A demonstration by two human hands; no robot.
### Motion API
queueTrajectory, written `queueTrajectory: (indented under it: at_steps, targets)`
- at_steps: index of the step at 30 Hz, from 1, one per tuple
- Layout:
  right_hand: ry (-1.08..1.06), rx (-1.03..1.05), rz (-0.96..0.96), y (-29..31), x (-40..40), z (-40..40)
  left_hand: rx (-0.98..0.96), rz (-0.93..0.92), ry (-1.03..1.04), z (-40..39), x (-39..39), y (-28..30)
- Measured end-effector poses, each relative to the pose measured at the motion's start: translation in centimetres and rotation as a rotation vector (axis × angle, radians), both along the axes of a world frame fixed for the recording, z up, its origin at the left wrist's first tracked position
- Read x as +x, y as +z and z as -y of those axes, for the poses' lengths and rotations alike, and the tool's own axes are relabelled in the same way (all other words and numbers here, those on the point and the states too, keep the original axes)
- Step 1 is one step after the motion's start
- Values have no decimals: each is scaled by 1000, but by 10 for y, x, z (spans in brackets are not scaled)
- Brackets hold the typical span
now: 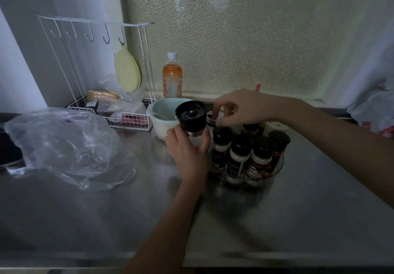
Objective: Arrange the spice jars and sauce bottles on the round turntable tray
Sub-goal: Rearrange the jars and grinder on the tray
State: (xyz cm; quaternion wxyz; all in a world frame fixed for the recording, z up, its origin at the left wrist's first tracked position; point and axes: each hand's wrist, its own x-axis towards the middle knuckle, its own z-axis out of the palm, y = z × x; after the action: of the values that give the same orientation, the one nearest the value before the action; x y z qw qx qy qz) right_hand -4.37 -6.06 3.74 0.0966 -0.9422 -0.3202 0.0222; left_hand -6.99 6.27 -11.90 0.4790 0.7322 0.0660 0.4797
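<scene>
Steel table [106, 220] lies nearest. Left hand [187, 152], grip wrapped around a black-capped grinder [191, 122], holds it upright, top tilted toward the camera, beside the turntable tray [279, 167]. Beyond, right hand [241, 107] pinches a small jar [211, 120] upright.

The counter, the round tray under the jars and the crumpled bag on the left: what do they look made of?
The counter looks like brushed stainless steel: grey, with dull smeared reflections of the jars. The tray seems to be clear plastic or glass, since the counter shows through its rim; which one is hard to tell. The bag looks like thin clear plastic film, wrinkled and glossy.
</scene>
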Motion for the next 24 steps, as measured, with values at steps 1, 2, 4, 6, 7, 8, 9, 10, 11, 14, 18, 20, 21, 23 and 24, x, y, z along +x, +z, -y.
queueTrajectory:
  at_steps: [1,2,4,6,7,8,9,10,11,14,18,20,21,23,24]
  targets:
    - [-7,-78,-3,-2,-4,-2,5,-3,5,0,0,0]
    - [-20,-113,-19,-4,-7,-5,6,-3,-2,-1,0,0]
    - [-58,-122,-35,-5,-7,-11,4,10,-32,-3,-1,2]
    - [-88,-140,-104,-5,-6,-14,-15,40,-62,-5,-3,5]
    - [-95,-142,-127,-5,-7,-14,-24,56,-69,-5,-4,6]
    - [-106,-134,-127,-7,-7,-13,-29,71,-75,-5,-5,7]
    - [-115,-114,-101,-9,-8,-10,-33,83,-83,-5,-6,9]
    - [-134,-79,-63,-10,-8,-7,-36,94,-94,-5,-7,11]
    - [-162,-39,-28,-10,-10,-2,-37,106,-108,-4,-8,12]
    - [-247,41,66,-9,-9,12,-24,154,-175,-1,-10,16]
    - [-268,-118,46,-16,-4,25,5,146,-270,3,-9,17]
    - [-283,-111,45,-20,-7,31,42,104,-283,3,-7,15]
    - [-296,-20,62,-21,-10,36,66,81,-282,3,-6,14]
    - [-322,338,148,-24,-21,50,112,57,-289,2,-2,13]
    - [-352,541,235,-29,-27,60,116,51,-296,2,-1,12]
